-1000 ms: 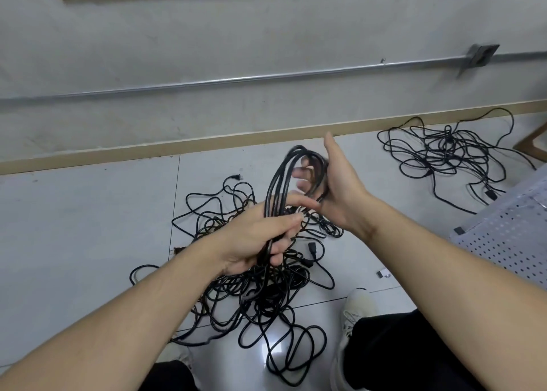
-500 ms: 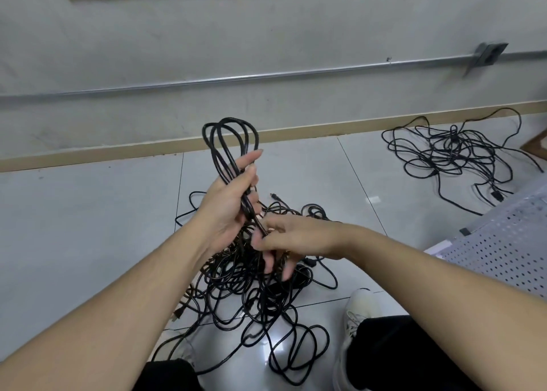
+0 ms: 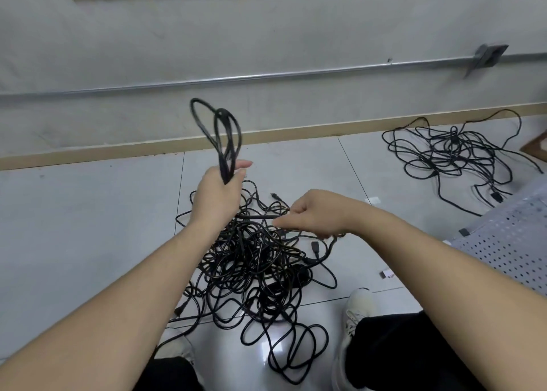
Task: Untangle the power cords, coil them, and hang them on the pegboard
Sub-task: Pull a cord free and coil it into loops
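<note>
1. The left hand (image 3: pixel 217 196) clenches a few gathered loops of black rubber power cord (image 3: pixel 220 136), raised above the heap.
2. The right hand (image 3: pixel 315 217) pinches the trailing strand at 3 o'clock of the left.
3. The big black tangle (image 3: pixel 254 267) beneath stays unsorted; a second tangle (image 3: pixel 453 153) lies at 2 o'clock.
4. The white perforated pegboard (image 3: pixel 515 242), at 3 o'clock, shows nothing hung on its visible part, so the task looks barely begun.
</note>
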Tool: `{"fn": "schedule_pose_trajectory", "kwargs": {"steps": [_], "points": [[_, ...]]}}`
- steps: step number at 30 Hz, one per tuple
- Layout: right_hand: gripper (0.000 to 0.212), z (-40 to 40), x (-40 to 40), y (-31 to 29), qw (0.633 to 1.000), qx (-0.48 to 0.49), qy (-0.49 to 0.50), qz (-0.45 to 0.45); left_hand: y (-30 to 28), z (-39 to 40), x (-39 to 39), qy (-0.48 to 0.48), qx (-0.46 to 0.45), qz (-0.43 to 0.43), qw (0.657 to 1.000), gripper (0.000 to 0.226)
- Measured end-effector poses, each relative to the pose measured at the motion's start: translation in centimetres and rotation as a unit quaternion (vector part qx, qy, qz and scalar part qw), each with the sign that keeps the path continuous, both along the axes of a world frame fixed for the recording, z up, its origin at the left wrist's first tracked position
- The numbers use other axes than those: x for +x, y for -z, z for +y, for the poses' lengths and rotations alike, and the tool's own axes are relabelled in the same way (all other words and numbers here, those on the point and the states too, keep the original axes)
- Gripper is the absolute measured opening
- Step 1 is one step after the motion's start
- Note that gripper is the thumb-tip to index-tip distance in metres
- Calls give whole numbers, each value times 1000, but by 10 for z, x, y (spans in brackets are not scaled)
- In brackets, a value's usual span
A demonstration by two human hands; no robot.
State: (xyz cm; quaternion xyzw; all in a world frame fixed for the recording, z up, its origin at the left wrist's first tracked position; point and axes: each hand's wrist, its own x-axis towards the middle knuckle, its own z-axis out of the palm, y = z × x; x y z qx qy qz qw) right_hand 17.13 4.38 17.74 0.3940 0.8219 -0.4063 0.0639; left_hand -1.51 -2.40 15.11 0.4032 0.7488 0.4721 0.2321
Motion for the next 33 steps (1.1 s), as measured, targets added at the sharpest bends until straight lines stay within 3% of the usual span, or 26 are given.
{"fn": "schedule_pose_trajectory", "kwargs": {"steps": [3,7,10,14,18,20,23,26,28,31,33], "points": [[54,4,5,-3,997,-50,22,57,3,2,1,57,-36,88,994,17],[24,13,21,-1,935,-193,69,289,-1,0,4,104,-61,-4,993,19],[17,20,23,2,907,-140,163,361,-4,-3,14,117,-86,-23,989,39],[21,20,7,4,867,-31,250,430,-14,-4,32,176,-113,-78,975,81],[39,20,-3,6,854,65,299,421,-9,-11,39,259,-75,-124,955,52],[46,21,-3,8,850,28,297,434,-5,-11,38,260,-75,-129,954,43],[57,18,0,7,838,-102,291,450,-4,-15,33,268,-94,-120,951,51],[81,17,4,5,852,-159,294,404,-4,-16,31,253,-84,-162,950,57],[72,17,8,7,876,-187,275,350,-6,-14,29,206,-51,-195,958,59],[24,15,15,9,923,-206,209,248,-10,-9,22,155,-25,-191,969,60],[20,15,16,8,918,-190,194,290,-11,-10,17,147,-37,-167,974,65]]}}
